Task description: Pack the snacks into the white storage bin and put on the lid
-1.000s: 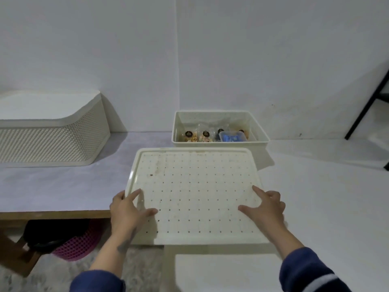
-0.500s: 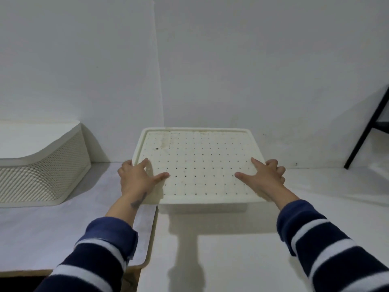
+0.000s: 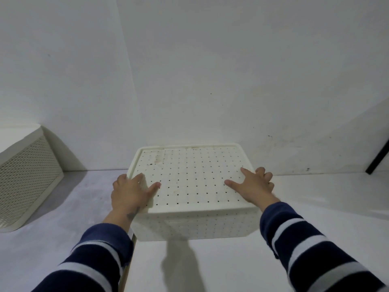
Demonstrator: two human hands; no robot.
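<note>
Resting on top of the white perforated plastic storage bin, the flat white plastic lid dotted with small holes covers the opening; no snacks show. Bin sits on the pale tabletop, close to the white wall.

Our left hand lies at the lid's left edge, thumb spread flat on top, fingers hooked over the rim. Our right hand mirrors it at the right edge, thumb and forefinger straight on the surface, the rest curled down over the side. Whether the rim is seated all round, we cannot tell.

Handling, by our judgement: lid thin, light, somewhat flexible, smooth enough to slide; best held at opposite side edges and pressed near the corners. Bin stiff, light.

Left: cream mesh-sided box, well apart. Far right: black slanted bar.
</note>
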